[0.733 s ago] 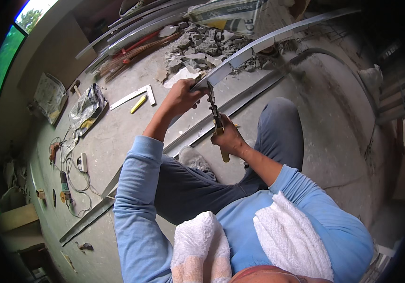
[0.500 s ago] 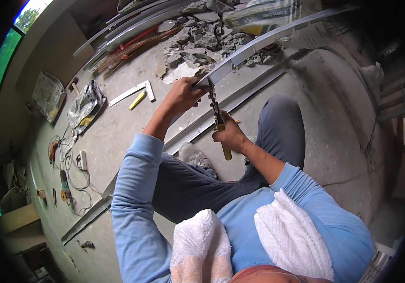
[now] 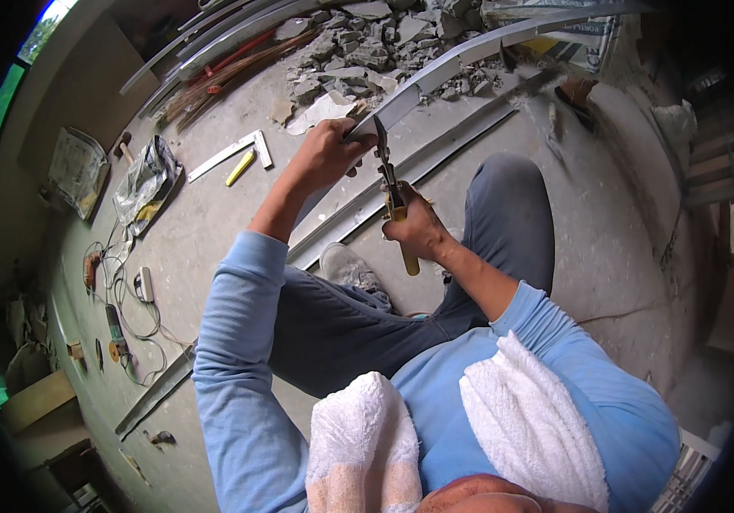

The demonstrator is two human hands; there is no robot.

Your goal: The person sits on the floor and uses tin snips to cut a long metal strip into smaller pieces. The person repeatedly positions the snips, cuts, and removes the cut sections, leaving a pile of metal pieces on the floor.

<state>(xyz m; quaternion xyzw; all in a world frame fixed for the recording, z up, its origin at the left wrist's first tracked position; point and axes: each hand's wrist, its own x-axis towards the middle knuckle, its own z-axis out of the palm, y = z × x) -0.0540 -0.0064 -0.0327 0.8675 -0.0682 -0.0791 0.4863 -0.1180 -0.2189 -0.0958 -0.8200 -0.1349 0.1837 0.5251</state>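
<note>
Concrete floor (image 3: pixel 606 274) spreads right of a seated person (image 3: pixel 444 385), rubble (image 3: pixel 375 51) edging its far side. A long metal strip (image 3: pixel 399 106) slants toward the far right, beyond a channel (image 3: pixel 435 160) on the floor. The left hand (image 3: pixel 330 152) clasps the strip's near left end; the right hand (image 3: pixel 418 225) wraps yellow-handled snips (image 3: pixel 389 178), blades at the strip's edge.

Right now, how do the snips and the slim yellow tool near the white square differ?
The snips are in the right hand; the slim yellow tool lies on the floor. The snips have a dark metal head, while the slim yellow tool looks yellow nearly all over. The snips reach the metal strip's edge; the slim yellow tool touches neither hand. Both show yellow.
</note>
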